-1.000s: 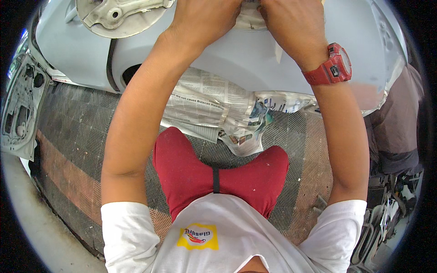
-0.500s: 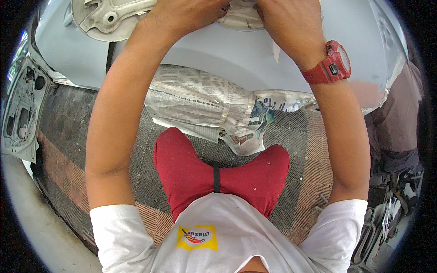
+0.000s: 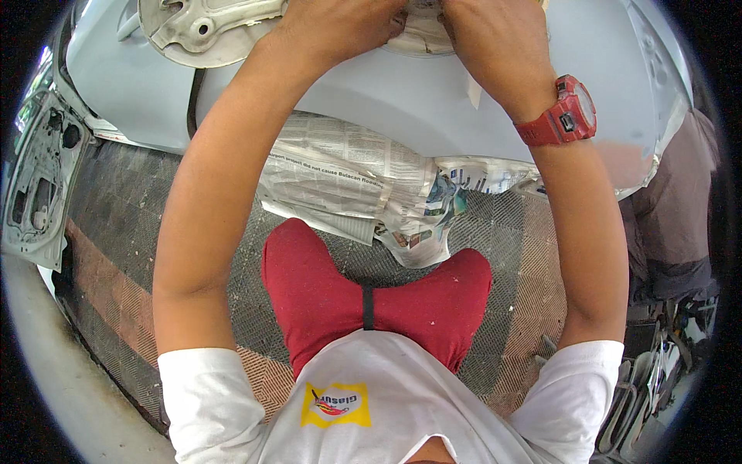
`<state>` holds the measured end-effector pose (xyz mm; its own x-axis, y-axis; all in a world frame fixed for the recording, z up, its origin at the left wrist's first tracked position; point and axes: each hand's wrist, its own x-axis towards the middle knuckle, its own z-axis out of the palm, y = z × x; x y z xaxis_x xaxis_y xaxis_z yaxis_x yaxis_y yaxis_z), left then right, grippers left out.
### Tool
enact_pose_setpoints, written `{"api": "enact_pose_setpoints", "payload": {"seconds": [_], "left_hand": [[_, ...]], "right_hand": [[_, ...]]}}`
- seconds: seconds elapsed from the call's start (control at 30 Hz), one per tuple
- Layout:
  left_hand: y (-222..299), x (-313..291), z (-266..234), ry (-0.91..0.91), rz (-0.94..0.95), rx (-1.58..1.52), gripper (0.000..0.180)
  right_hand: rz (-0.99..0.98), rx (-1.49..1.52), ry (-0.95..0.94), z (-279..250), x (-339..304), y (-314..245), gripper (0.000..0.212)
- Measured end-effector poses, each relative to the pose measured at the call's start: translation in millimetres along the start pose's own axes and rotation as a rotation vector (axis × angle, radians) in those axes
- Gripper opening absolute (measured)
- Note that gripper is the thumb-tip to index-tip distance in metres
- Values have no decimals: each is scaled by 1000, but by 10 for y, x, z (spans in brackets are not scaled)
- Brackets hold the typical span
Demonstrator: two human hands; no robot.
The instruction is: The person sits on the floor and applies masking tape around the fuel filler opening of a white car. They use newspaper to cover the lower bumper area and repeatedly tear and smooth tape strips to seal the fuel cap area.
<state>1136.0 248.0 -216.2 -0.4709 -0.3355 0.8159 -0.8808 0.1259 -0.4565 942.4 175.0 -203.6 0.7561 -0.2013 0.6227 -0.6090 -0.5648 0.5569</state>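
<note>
My left hand (image 3: 352,25) and my right hand (image 3: 493,39) are at the upper edge, close together over a round cream-coloured recess (image 3: 421,42) in a grey car body panel (image 3: 371,81). Both hands have curled fingers. Their fingertips are partly cut off by the picture's edge, and what they hold cannot be made out. Left of my left hand, a round metal flap (image 3: 224,42), like an open fuel door, shows its ribbed inner side. A pale strip (image 3: 473,91), possibly tape, hangs beside my right hand. A red watch (image 3: 568,112) is on my right wrist.
Newspaper sheets (image 3: 340,166) hang from the panel's lower edge above a patterned mat (image 3: 124,232). A stripped car door (image 3: 42,174) stands at the far left. Brown cloth (image 3: 672,201) hangs at the right, above a pile of assorted parts (image 3: 649,379).
My left hand and forearm have shifted slightly to the right. The flap and panel appear a little lower and farther right in the picture. My right hand stays nearly in place.
</note>
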Motion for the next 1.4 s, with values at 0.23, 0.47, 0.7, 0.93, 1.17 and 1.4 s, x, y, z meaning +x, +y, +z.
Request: {"api": "enact_pose_setpoints", "payload": {"seconds": [0.23,0.47,0.7,0.93,1.17,1.4], "left_hand": [[14,0,29,37,-60,-103,44],[62,-44,99,82,-139,-195,49],[72,-55,128,117,-186,-200,54],[142,-21,101,141,-247,-170,59],[160,3,73,117,-275,-96,61],[147,14,68,-4,-308,-85,62]], "right_hand": [[42,-5,38,-96,-40,2,14],[99,-64,-81,-257,34,-39,13],[-8,-56,-30,-315,107,70,14],[-61,-73,22,-323,147,140,10],[-165,-89,39,-291,102,98,7],[-121,-105,66,-202,174,129,7]]}}
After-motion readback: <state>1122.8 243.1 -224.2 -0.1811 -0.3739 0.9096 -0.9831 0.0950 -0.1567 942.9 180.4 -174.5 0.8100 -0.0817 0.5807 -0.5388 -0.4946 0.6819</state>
